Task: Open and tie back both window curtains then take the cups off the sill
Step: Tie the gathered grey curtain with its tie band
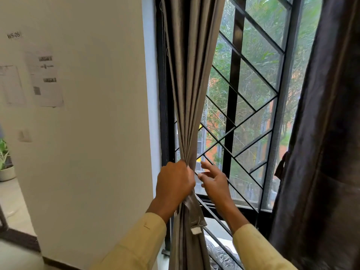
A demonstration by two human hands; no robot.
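Left hand is clenched tight round the grey-brown left curtain, bunching it into a narrow waist just below centre of frame, w/ the pleats fanning up to the top edge and the rest hanging down past the bottom. A strip of the same fabric, prob the tie-back, dangles under the fist w/ a small white tab at its end. Right hand is right beside the bunch, fingers spread and loose, gripping nothing; can't tell if the fingertips touch the cloth. Both arms in pale yellow sleeves coming up from the bottom.

Other curtain, darker brown, fills the right side of frame, pulled off the glass; something hangs at its inner edge about mid-height but too blurry to say what. Between the two: black window grille w/ diagonal bars, trees and an orange bldg outside. Sill sits low centre-right, mostly hidden, can't make out any cups. Cream wall on the left w/ printed sheets taped upper left, potted plant at far left edge.
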